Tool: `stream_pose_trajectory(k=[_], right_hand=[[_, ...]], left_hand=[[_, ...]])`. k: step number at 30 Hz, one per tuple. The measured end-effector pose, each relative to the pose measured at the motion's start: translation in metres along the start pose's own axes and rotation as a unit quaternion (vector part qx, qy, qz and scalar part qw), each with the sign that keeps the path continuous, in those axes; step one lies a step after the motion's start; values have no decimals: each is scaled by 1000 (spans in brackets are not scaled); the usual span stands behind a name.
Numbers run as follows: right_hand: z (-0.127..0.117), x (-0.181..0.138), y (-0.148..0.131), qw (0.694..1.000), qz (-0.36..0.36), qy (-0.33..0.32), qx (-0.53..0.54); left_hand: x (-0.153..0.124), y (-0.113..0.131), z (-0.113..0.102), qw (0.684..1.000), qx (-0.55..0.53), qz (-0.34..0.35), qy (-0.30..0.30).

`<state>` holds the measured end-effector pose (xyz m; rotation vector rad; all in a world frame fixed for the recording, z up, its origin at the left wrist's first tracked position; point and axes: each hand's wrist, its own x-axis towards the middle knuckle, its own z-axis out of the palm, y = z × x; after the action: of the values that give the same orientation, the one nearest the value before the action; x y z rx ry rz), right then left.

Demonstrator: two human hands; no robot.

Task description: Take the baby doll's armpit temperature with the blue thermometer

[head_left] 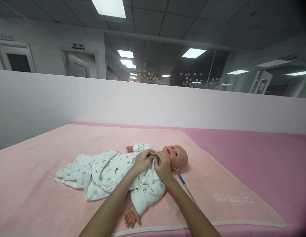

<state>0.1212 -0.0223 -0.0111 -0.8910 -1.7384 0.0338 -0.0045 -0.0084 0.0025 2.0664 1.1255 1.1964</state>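
Note:
A baby doll (179, 156) lies on its back with its head toward the right. It wears a white printed baby outfit (103, 169), whose leg end spreads out to the left. At the outfit's neckline, my left hand (143, 160) and my right hand (163, 165) meet with bent fingers pinching the cloth close below the doll's chin. The exact bit of collar between the fingertips is partly hidden. Beside the doll's head and my right forearm lies a thin stick with a blue end (181, 179), perhaps a thermometer or pen.
A peach blanket (39, 164) with a pale edge covers much of a pink padded surface (261, 161). Behind it runs a low white wall (153, 105), with doors and a glass partition beyond.

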Motion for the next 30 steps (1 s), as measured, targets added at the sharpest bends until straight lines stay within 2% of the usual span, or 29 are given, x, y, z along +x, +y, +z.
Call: stream_pose_trajectory(k=[11,21,30], right_hand=[[0,2,0,1000,-11,-23,-13],[-1,0,0,1000,22,2,12],[-1,1,2,999,34,28,22]], left_hand=[[-1,1,2,1000,-17,0,21],[0,4,1,999,-21,23,15],[-6,5,4,992,109,41,49]])
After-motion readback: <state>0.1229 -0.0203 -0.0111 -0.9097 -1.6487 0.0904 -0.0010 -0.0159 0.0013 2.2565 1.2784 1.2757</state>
